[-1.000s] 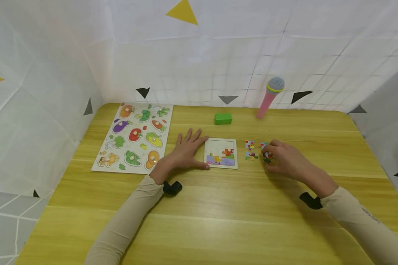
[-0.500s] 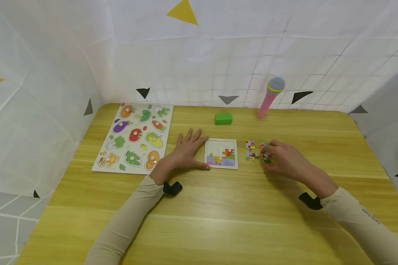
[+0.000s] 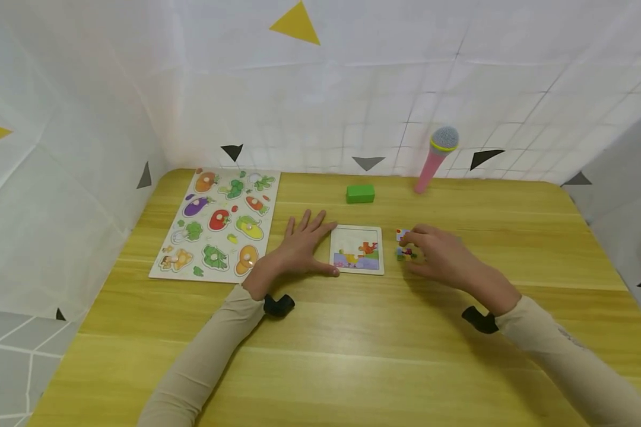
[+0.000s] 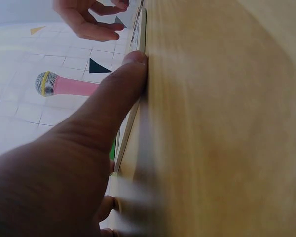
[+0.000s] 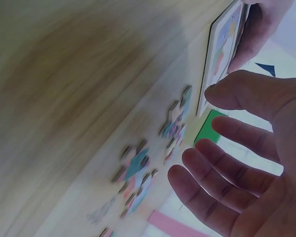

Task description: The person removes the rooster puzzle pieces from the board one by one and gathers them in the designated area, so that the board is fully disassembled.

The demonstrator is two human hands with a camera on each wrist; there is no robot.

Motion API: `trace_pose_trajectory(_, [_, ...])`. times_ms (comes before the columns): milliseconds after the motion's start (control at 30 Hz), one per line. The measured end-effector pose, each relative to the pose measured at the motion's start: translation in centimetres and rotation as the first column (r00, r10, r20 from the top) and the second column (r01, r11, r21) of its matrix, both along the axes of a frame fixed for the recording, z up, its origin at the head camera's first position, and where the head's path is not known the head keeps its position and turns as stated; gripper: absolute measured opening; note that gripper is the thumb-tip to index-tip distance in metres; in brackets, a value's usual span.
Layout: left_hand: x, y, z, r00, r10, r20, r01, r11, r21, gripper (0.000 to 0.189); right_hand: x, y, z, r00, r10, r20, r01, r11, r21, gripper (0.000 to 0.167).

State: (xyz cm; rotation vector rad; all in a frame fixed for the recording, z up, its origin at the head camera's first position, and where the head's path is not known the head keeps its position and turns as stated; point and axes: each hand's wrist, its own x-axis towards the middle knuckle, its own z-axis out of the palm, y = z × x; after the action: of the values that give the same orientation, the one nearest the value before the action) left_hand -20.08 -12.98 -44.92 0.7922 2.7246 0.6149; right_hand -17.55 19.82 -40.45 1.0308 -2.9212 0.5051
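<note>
My left hand (image 3: 295,251) lies on the table with its fingers spread. Its thumb and index finger touch the left edge of a small square jigsaw board (image 3: 347,235), partly filled with pieces along the bottom and right. Over the loose jigsaw pieces (image 3: 406,255), just right of that board, hovers my right hand (image 3: 448,258). In the right wrist view its fingers (image 5: 222,177) are loosely bent, with nothing between them and the thumb. Two clusters of jigsaw pieces (image 5: 136,163) lie on the wood below; the hand hides part of them from the head view.
A vegetable peg puzzle board (image 3: 229,238) lies at the left of the wooden table (image 3: 342,350). Toward the back sits a green block (image 3: 360,194), and a pink toy microphone (image 3: 430,169) is right of it. White sheeting (image 3: 320,107) rises behind the table.
From above the right-hand cluster of pieces, my right hand has moved left toward the pieces nearer the board. The left hand has stayed put.
</note>
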Motion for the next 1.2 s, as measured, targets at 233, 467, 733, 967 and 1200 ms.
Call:
trace_pose_trajectory(233, [0.0, 0.0, 0.0, 1.000, -0.001, 0.001, 0.001, 1.000, -0.008, 0.109, -0.3, -1.5, 0.0, 0.999, 0.014, 0.029, -0.013, 1.000, -0.020, 0.028])
trace_pose_trajectory(467, [0.0, 0.0, -0.1, 1.000, -0.001, -0.003, 0.001, 1.000, -0.002, 0.109, -0.7, -2.5, -0.4, 1.000, 0.028, 0.008, -0.028, 1.000, -0.014, 0.030])
trace_pose_trajectory(733, [0.0, -0.1, 0.0, 1.000, -0.003, -0.008, 0.003, 1.000, -0.006, 0.109, -1.1, -3.6, -0.6, 0.998, 0.057, 0.014, -0.057, 0.998, -0.026, 0.027])
trace_pose_trajectory(967, [0.0, 0.0, -0.1, 1.000, -0.001, -0.020, 0.001, 1.000, -0.014, 0.109, -1.5, -4.6, -0.9, 0.997, 0.076, 0.028, -0.075, 0.997, -0.023, 0.027])
trace_pose_trajectory(1200, [-0.1, 0.0, -0.1, 1.000, 0.000, -0.020, 0.000, 1.000, -0.009, 0.108, -1.7, -5.5, -1.0, 0.996, 0.082, 0.032, -0.081, 0.996, -0.024, 0.027])
